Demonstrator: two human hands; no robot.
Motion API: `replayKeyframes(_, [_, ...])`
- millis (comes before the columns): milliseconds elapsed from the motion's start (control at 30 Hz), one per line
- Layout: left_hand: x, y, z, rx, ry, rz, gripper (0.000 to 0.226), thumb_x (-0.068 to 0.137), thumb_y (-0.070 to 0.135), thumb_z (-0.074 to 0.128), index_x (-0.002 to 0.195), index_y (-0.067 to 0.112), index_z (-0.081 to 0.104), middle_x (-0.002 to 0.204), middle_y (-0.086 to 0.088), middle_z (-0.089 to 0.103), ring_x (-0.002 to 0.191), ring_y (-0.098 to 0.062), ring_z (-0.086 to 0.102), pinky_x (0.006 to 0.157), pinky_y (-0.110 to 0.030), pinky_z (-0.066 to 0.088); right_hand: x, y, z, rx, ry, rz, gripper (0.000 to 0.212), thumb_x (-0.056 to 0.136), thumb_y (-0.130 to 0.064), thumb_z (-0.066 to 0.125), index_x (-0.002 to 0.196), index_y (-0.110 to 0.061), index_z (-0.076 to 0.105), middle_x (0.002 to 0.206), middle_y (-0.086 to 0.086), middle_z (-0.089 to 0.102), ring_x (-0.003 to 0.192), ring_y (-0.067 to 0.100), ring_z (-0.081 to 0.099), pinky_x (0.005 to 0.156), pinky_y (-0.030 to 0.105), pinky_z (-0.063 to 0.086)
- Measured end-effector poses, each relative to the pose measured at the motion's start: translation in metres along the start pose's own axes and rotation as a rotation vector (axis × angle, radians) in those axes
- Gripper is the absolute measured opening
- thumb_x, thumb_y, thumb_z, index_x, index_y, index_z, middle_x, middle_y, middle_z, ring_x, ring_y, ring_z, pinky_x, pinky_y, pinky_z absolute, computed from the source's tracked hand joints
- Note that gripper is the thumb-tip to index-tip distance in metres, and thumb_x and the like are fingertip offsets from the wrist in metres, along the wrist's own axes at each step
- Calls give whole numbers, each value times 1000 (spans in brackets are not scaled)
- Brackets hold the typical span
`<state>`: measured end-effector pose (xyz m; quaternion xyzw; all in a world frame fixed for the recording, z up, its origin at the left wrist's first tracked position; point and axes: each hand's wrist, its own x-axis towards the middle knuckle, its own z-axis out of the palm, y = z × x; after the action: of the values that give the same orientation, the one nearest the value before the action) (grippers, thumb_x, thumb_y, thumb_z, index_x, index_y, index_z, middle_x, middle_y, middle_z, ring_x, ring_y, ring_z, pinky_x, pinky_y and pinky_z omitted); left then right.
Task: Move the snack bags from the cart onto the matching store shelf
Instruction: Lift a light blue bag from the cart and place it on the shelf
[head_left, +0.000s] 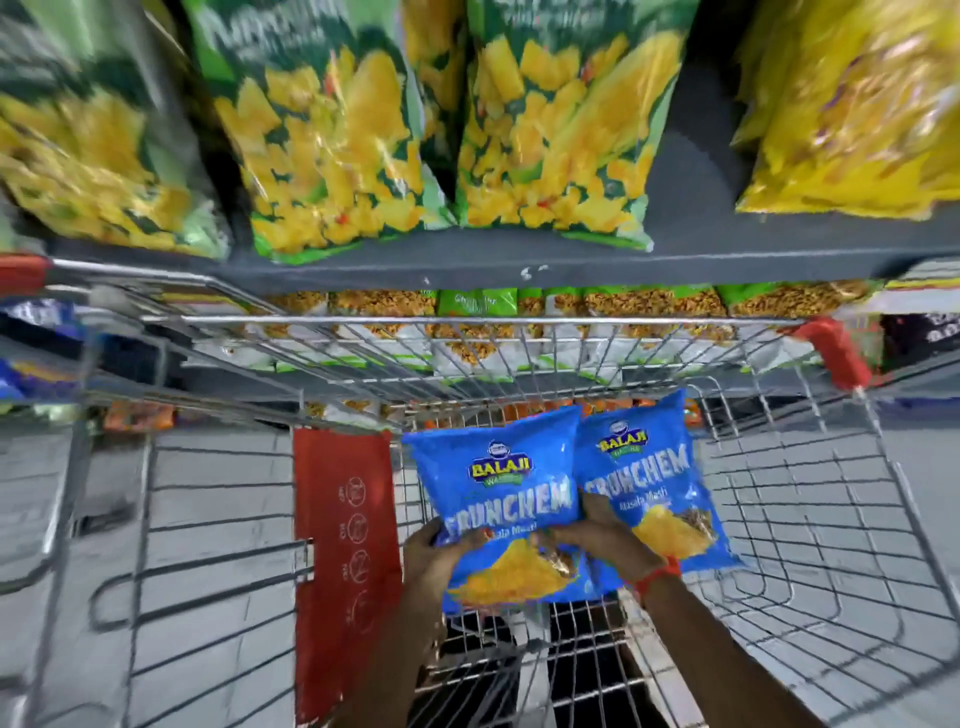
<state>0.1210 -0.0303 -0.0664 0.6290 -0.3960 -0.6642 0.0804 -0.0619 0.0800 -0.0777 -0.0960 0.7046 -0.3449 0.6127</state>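
Observation:
Two blue snack bags are held side by side above the wire cart. My left hand grips the lower left edge of the left blue bag. My right hand, with a red thread at the wrist, holds the lower left part of the right blue bag and overlaps the left one. The grey store shelf runs across the view just beyond the cart.
Large green-and-yellow snack bags stand on the grey shelf, with a yellow bag at the right. Smaller green packs fill the shelf below. A red flap hangs in the cart. Red corner guards cap the cart's rim.

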Motion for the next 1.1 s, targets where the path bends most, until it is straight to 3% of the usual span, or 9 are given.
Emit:
replayKeyframes(133, [-42,46,-1,-1,-49,189,29,70,-12,69,83,14,63,57,19,71,57,5,64,50,-7,49,-47,-51,-1,108,43,-175,32,61,10,78,77,-13,63,49,-12,69,46,-1,61,47,14,50])
replayKeyframes(233, [-68,85,-8,-8,-21,336,35,60,-7,79,87,11,67,63,16,74,70,-10,68,58,-16,55,-81,-88,2,182,86,-315,31,52,-7,86,75,-14,66,52,-11,70,50,0,62,49,14,50])
replayKeyframes(400, [-129,171,-16,-114,-52,566,65,37,31,81,94,5,64,74,4,76,64,-2,69,54,-16,53,-138,-162,1,246,196,-499,53,32,-27,88,79,-19,64,68,-15,72,60,-7,65,54,11,52])
replayKeyframes(467, [-155,207,-14,-139,-53,676,56,50,16,84,99,6,59,66,12,74,57,5,66,49,-11,50,-165,-193,-2,223,220,-592,55,35,-27,87,86,-15,66,75,-11,71,58,-10,64,52,10,50])
replayKeyframes(533, [-180,241,-13,-135,-32,787,54,64,-6,77,111,7,53,78,8,72,57,8,64,49,-9,49,-194,-224,-6,237,235,-704,57,45,-13,88,96,-6,63,83,-4,68,59,-10,64,51,9,50])
replayKeyframes(700, [-241,318,-15,-140,-50,1058,50,71,-1,72,111,20,51,84,20,70,68,10,66,56,-8,52,-265,-299,-12,282,226,-992,41,64,0,80,88,-28,61,91,-10,68,70,-5,68,55,14,55])
replayKeyframes(767, [-266,348,-14,-126,-48,1153,43,71,-2,71,99,25,54,73,23,73,68,10,66,57,-9,52,-288,-324,-14,299,248,-1093,42,59,-6,84,88,-28,64,88,-11,72,74,0,70,56,15,55])
replayKeyframes(900, [-311,396,-11,-152,-53,1312,35,70,3,72,91,26,54,89,10,66,69,7,67,61,-12,54,-330,-371,-22,302,274,-1258,36,65,0,79,86,-25,64,72,-20,74,70,-2,69,55,12,53])
replayKeyframes(1100, [-362,460,-6,-200,-68,1482,35,73,7,72,103,16,57,95,7,67,74,6,67,63,-11,53,-379,-432,-36,297,326,-1439,37,57,-17,83,90,-24,68,90,-8,75,84,10,71,68,23,59])
